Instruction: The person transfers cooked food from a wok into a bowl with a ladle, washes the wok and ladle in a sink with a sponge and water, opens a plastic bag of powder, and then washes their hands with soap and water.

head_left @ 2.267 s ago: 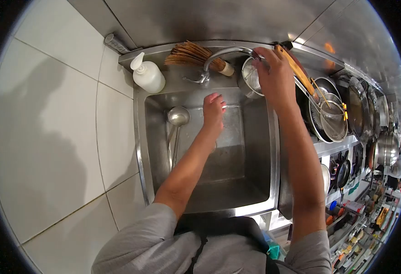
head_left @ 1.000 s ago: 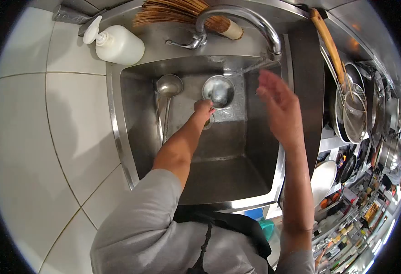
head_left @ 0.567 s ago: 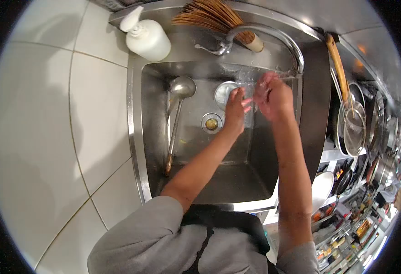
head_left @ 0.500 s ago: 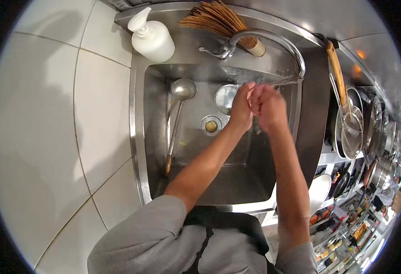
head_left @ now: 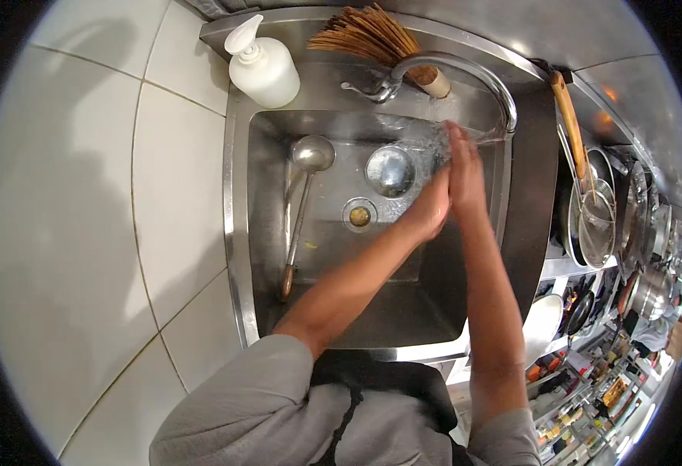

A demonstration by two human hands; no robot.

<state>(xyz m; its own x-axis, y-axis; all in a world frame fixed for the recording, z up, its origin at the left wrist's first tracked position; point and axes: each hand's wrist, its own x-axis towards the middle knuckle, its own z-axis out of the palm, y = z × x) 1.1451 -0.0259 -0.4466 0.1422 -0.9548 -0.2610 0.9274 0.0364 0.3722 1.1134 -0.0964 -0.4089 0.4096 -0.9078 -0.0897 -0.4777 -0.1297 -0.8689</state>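
Water runs from the curved faucet (head_left: pixel 504 101) over my hands, above the right side of the metal sink (head_left: pixel 356 311). My left hand (head_left: pixel 432 206) presses its palm against my right hand (head_left: pixel 467 175), whose fingers stretch out toward the faucet. Both look slightly blurred, and nothing shows between them. Left of them a round metal bowl (head_left: pixel 390 171) lies in the sink, above the drain (head_left: pixel 359 216). A ladle (head_left: pixel 312 154) with a wooden-ended handle rests along the sink's left side.
A white pump bottle (head_left: pixel 265 74) stands at the sink's back left corner. Behind the faucet lies a bundled stick brush (head_left: pixel 372 37). Strainers and pans (head_left: pixel 595 221) hang at the right, beyond the sink edge. White tiles (head_left: pixel 178 171) cover the left wall.
My hands have gone from bent, clasped fingers to palms together with fingers extended. My left hand sits slightly lower and to the right, and more of the bowl shows.
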